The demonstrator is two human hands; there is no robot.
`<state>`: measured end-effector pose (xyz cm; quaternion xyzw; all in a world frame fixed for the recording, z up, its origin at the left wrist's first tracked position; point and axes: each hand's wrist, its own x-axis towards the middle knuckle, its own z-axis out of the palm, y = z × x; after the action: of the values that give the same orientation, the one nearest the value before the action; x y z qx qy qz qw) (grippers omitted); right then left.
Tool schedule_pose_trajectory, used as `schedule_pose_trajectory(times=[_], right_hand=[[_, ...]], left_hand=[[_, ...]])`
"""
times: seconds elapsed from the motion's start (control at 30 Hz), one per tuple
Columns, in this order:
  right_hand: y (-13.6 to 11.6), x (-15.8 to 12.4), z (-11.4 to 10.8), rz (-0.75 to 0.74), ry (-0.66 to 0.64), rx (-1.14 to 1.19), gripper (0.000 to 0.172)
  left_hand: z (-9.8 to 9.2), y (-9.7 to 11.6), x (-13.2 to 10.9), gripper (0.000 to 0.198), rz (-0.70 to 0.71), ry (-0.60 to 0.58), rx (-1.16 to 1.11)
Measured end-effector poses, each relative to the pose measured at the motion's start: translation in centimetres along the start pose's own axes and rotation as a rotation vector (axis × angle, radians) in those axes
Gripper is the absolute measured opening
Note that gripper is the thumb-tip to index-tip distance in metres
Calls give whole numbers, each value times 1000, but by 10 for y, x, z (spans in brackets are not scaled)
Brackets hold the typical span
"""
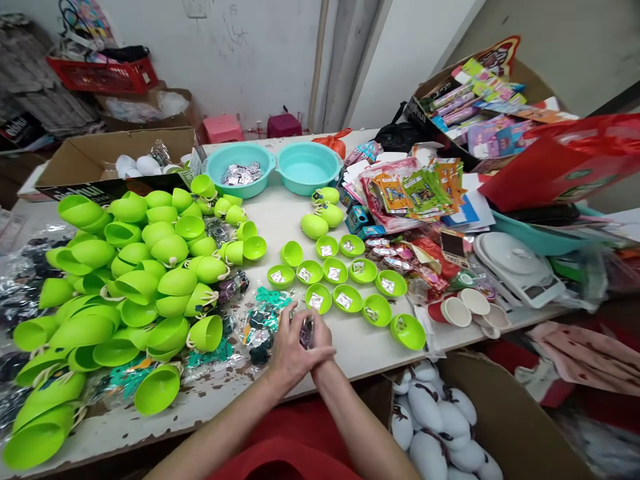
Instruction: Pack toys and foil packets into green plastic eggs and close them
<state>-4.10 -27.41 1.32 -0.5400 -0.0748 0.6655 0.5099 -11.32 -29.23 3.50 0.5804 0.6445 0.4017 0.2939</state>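
Observation:
My left hand (293, 343) and my right hand (320, 333) come together at the front edge of the table, fingers curled. Between them is a small clear plastic packet (307, 332) with dark contents, largely hidden by the fingers. Just left of the hands lie clear packets with teal and black pieces (265, 313). Beyond them stand several lime-green half-shell cups (345, 298), most with a small white-and-pink packet inside. A big heap of green egg shells (165, 280) with cords covers the left of the table.
Two turquoise basins (307, 170) stand at the back; the left one holds small silvery packets (242, 174). To the right are snack packets (415, 190), paper cups (457, 311) and a white scale (517, 263). A carton of white eggs (427, 407) sits below the table edge.

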Motion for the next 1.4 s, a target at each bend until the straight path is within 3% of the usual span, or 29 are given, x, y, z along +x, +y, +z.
schedule_pose_trajectory(times=[0.1,0.17,0.27,0.37,0.5,0.57,0.63,0.7,0.8,0.87,0.97,1.1,1.2,1.3,1.4], right_hand=[[-4,-1,-11,-4,1,-20,35],[-11,-2,-15,14,-12,-24,36],[-24,-5,-22,121,-113,18,44],[-33,-2,-36,297,-190,72,39],[-36,7,-58,347,-113,53,28],[-38,10,-64,359,-134,57,26],[-42,11,-68,402,-178,60,25],[-46,14,-71,448,-220,63,31],[-46,23,-83,287,-108,-71,52],[-39,29,-95,117,12,-202,57],[-18,37,-113,14,33,-320,65],[8,50,-123,-306,-100,-641,78],[16,57,-123,-471,-222,-800,79],[5,54,-115,-387,-389,-747,89],[-25,48,-96,-313,-562,-680,84]], left_hand=[[14,1,4,19,-189,43,-111],[20,5,7,24,-239,78,-187],[23,19,6,31,-140,122,-226],[29,32,3,33,-38,47,-242],[42,41,2,14,-191,31,-225],[48,48,-2,22,-245,-27,-230],[52,55,-4,14,-210,-109,-222],[52,56,0,16,-141,-74,-175],[54,37,28,17,-110,150,-98],[63,15,54,15,-95,230,-78],[89,-17,79,9,-36,139,-82],[113,-38,61,6,8,-70,-106],[104,-37,33,9,-11,-135,-118],[82,-26,23,19,15,-180,-140],[59,-7,33,19,154,-245,-224]])
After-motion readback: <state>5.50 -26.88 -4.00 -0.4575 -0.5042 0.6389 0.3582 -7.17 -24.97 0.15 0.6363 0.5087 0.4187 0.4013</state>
